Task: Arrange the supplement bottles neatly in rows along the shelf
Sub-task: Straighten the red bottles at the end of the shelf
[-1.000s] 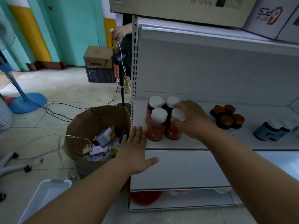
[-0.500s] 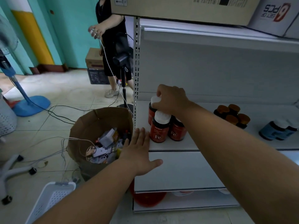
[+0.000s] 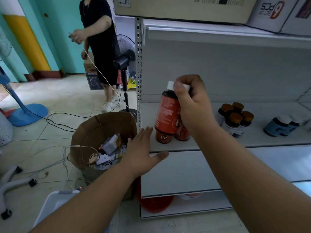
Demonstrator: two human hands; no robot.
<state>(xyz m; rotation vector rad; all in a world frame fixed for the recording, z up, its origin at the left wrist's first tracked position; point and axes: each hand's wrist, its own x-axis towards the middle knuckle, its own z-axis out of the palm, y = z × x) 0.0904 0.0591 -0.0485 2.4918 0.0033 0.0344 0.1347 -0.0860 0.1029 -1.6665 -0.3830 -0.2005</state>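
- the right hand (image 3: pixel 191 105) holds two red bottles by their white caps, fingers curled around the tops; the nearer lifted bottle (image 3: pixel 166 113) hangs clear above the shelf (image 3: pixel 252 140), the second one is mostly hidden behind the hand.
- under them two more red bottles (image 3: pixel 164 137) marked "fe" stand upright on the shelf, near its left end.
- the left hand (image 3: pixel 143 152) is flat with straight spread fingers, resting on the front left corner of the shelf, just beside the standing red bottles; it holds nothing.
- further right on the same shelf is a group of bottles with brown caps (image 3: pixel 235 118), and then blue bottles (image 3: pixel 279 125) near the right edge.
- a brown paper bin (image 3: pixel 94 132) full of scraps stands on the floor left of the shelf.
- another person in black (image 3: pixel 99 39) stands behind, holding a thin cord.
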